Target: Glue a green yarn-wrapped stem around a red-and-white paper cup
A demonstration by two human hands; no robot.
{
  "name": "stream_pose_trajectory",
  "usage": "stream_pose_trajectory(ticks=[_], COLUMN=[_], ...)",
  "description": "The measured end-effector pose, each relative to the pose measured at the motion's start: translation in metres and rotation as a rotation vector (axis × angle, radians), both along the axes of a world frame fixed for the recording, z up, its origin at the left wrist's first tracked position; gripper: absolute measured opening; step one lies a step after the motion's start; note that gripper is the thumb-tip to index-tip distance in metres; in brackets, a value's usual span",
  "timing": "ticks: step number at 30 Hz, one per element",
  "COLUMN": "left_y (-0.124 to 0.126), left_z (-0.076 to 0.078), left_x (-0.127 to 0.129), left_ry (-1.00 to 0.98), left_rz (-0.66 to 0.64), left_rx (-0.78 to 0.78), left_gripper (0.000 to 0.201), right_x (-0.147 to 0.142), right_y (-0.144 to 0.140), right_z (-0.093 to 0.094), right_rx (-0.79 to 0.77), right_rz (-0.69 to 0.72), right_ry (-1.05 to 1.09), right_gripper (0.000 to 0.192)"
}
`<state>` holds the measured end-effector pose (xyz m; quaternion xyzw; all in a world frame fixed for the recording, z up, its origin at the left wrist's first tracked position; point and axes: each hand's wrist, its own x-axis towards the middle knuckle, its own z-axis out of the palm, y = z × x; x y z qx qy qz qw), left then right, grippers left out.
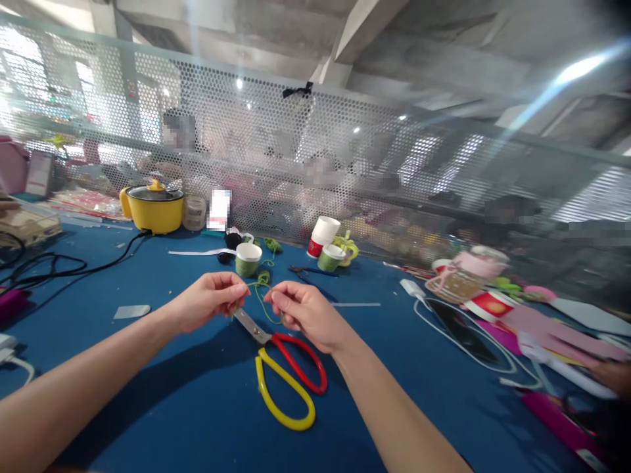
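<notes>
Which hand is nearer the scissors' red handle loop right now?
Right. The right hand hovers just above and beside the red handle loop of the scissors. The left hand is farther off to the left, nearer the blade tip, pinching the green string.

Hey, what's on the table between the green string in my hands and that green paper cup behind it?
In the head view, only bare blue table lies between the green string and the green paper cup.

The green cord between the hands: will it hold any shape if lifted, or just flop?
Likely floppy: the green cord loops and sags between the left hand and right hand. Probably very light, being thin. It may snag on the scissors lying beneath.
</notes>
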<state>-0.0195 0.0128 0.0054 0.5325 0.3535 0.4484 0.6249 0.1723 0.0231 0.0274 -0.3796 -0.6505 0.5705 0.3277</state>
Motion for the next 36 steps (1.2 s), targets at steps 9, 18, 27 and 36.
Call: stream_pose_trajectory(ticks=[9, 18, 27, 36], left_y=[0.001, -0.002, 0.001, 0.001], left_z=[0.003, -0.005, -0.011, -0.01], left_x=[-0.004, 0.004, 0.006, 0.002], left_ry=[0.647, 0.59, 0.526, 0.597], left_rz=[0.161, 0.163, 0.211, 0.242], left_rx=[0.392, 0.286, 0.296, 0.334], left_gripper=[0.019, 0.015, 0.015, 0.012], right_x=[-0.004, -0.01, -0.014, -0.008], right_y=[-0.002, -0.005, -0.006, -0.003], right_z=[-0.003, -0.022, -0.027, -0.032], right_rx=[0.14, 0.32, 0.371, 0.399], right_rz=[-0.053, -0.162, -0.276, -0.202], right_ry=[-0.213, -0.298, -0.271, -0.282], right_gripper=[0.013, 0.009, 0.012, 0.012])
